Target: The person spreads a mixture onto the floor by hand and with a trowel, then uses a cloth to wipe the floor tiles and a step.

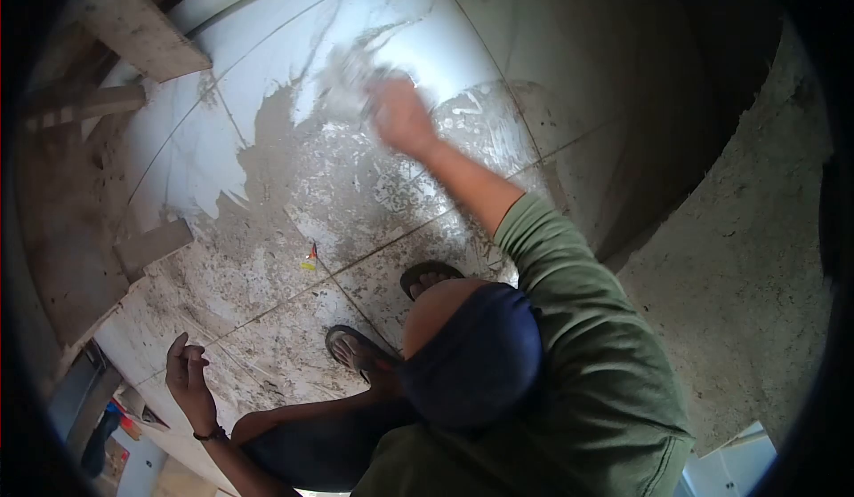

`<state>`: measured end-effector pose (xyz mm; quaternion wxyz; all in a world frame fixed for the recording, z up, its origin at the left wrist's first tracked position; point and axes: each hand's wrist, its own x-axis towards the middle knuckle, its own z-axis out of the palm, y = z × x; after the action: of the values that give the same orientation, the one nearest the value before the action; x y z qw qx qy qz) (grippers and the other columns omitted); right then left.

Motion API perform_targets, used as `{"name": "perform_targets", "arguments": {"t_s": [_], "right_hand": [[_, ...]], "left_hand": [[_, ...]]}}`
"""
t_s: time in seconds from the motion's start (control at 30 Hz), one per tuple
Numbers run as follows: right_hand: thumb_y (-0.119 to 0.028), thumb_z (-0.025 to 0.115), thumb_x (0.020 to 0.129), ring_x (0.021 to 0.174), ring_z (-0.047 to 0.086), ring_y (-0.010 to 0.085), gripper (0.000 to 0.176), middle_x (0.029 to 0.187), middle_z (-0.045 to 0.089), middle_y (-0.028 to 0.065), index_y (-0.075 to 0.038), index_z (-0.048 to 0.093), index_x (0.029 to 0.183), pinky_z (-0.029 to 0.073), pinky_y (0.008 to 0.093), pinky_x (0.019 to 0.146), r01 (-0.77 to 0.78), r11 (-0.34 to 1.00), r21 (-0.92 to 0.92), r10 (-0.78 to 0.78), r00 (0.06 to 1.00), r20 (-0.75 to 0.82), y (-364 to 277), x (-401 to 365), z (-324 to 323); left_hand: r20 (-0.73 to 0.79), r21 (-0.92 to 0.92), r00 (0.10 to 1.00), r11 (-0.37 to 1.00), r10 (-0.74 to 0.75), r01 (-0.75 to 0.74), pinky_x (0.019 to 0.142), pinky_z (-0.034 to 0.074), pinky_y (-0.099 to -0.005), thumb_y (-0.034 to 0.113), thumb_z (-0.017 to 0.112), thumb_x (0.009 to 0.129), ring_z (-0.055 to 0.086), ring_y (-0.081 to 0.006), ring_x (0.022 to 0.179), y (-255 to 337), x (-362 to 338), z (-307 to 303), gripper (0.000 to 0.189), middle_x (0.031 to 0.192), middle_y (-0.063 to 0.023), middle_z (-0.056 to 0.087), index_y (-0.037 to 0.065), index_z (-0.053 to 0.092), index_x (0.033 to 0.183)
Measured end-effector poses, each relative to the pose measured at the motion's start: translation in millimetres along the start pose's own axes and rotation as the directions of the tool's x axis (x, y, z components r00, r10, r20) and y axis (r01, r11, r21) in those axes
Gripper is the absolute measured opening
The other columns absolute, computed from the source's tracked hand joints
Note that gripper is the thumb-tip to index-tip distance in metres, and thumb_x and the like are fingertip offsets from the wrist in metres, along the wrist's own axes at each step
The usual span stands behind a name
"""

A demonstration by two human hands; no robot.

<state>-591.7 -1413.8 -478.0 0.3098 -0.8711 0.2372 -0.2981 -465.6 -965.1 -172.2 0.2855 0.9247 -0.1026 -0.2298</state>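
Observation:
My right hand point(402, 116) reaches forward over the tiled floor point(436, 21), blurred by motion. Its fingers are closed on what looks like a greyish, wet cloth point(350, 84), smeared by movement and pressed to the tile. Around it the white tile is streaked with wet grey dirt point(285, 155). Off to the left, my left hand point(189, 374) hangs in the air beside my knee, its fingers loosely bent and apart, holding nothing. A dark band is on that wrist.
My feet in flip-flops point(360, 352) stand on dirty tiles. A small yellow and orange object point(310, 257) lies ahead of them. Wooden pieces point(156, 248) and a plank point(133, 21) are at the left. A rough grey board point(743, 257) rises at the right.

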Motion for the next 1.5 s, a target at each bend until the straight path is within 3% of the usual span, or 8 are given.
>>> {"name": "perform_targets", "arguments": {"t_s": [0.13,0.33,0.43,0.5,0.77,0.97,1.2,1.5], "right_hand": [[-0.004,0.057,0.086,0.111,0.058,0.028,0.031,0.11,0.065,0.0163,-0.005,0.065,0.116,0.042,0.0439,0.103,0.247,0.882,0.401,-0.351,0.912,0.21,-117.7,-78.0,53.6],[-0.026,0.06,0.092,0.11,0.056,0.0288,0.042,0.118,0.058,0.0177,-0.002,0.055,0.126,0.046,0.0392,0.096,-0.393,0.68,0.619,0.228,0.916,0.33,-91.2,-19.4,-26.7],[-0.034,0.058,0.095,0.112,0.058,0.0326,0.047,0.125,0.058,0.0233,0.002,0.057,0.126,0.043,0.041,0.098,-0.264,0.948,0.176,0.304,0.915,-0.267,32.4,55.6,-109.9],[-0.035,0.054,0.097,0.128,0.049,0.0341,0.057,0.14,0.051,0.0212,-0.001,0.044,0.141,0.037,0.041,0.108,-0.411,0.882,-0.232,0.321,0.883,-0.342,168.1,77.1,-163.4],[-0.043,0.06,0.09,0.127,0.05,0.0346,0.063,0.141,0.049,0.0193,-0.008,0.047,0.141,0.041,0.0433,0.105,-0.331,0.866,-0.375,0.255,0.937,-0.239,240.6,145.4,-122.5],[-0.013,0.064,0.082,0.111,0.054,0.037,0.037,0.116,0.063,0.0153,-0.005,0.061,0.118,0.041,0.0459,0.101,0.2,0.969,-0.142,-0.221,0.964,-0.151,27.0,130.0,82.2],[-0.012,0.066,0.082,0.116,0.051,0.0355,0.053,0.127,0.055,0.0158,-0.013,0.054,0.133,0.038,0.0483,0.104,0.054,0.876,0.479,-0.368,0.716,0.593,-214.9,-49.1,165.9],[-0.014,0.063,0.088,0.123,0.049,0.0355,0.046,0.13,0.054,0.0201,-0.004,0.051,0.132,0.038,0.0428,0.105,0.323,0.862,0.391,-0.39,0.915,0.104,-177.3,137.9,215.6]], "left_hand": [[-0.011,-0.043,1.0,0.999,0.014,-0.014,0.075,0.048,-0.028,0.013,0.057,0.096,0.056,-0.0134,0.083,17.7,-11.9,0.1,0.033,0.089,-0.0058,0.06,-0.002,0.058,0.125],[-0.075,-0.038,0.997,0.999,-0.001,-0.001,0.074,0.049,-0.0281,0.013,0.057,0.096,0.058,-0.014,0.086,-1.9,-32.8,-13.6,0.032,0.088,-0.0053,0.061,-0.002,0.059,0.123],[-0.147,-0.023,0.982,0.993,-0.119,0.117,0.074,0.049,-0.0281,0.014,0.056,0.096,0.059,-0.0141,0.087,-12.7,-39.1,-27.3,0.031,0.088,-0.0051,0.061,-0.002,0.059,0.123],[-0.169,-0.054,0.978,0.992,-0.126,0.118,0.072,0.049,-0.0274,0.014,0.057,0.095,0.059,-0.0137,0.085,-17.0,-44.3,-33.5,0.031,0.088,-0.0048,0.061,-0.002,0.059,0.122],[-0.172,-0.04,0.952,0.967,-0.254,0.251,0.07,0.048,-0.0267,0.009,0.056,0.093,0.057,-0.0128,0.08,-41.1,-51.6,-49.7,0.032,0.086,-0.0045,0.06,-0.001,0.058,0.123],[-0.202,-0.044,0.947,0.968,-0.25,0.246,0.07,0.048,-0.0262,0.011,0.058,0.093,0.057,-0.0129,0.08,-30.3,-55.0,-52.2,0.032,0.085,-0.0044,0.06,-0.001,0.058,0.123],[-0.233,-0.098,0.945,0.973,-0.229,0.211,0.071,0.048,-0.0263,0.008,0.06,0.093,0.057,-0.0124,0.08,-4.4,-76.6,-44.9,0.032,0.087,-0.0049,0.061,-0.002,0.058,0.123],[-0.291,-0.2,0.902,0.943,-0.317,0.267,0.071,0.049,-0.0255,0.003,0.061,0.09,0.058,-0.0111,0.077,-15.8,-121.0,-60.0,0.031,0.084,-0.0048,0.063,-0.002,0.06,0.12]]}}
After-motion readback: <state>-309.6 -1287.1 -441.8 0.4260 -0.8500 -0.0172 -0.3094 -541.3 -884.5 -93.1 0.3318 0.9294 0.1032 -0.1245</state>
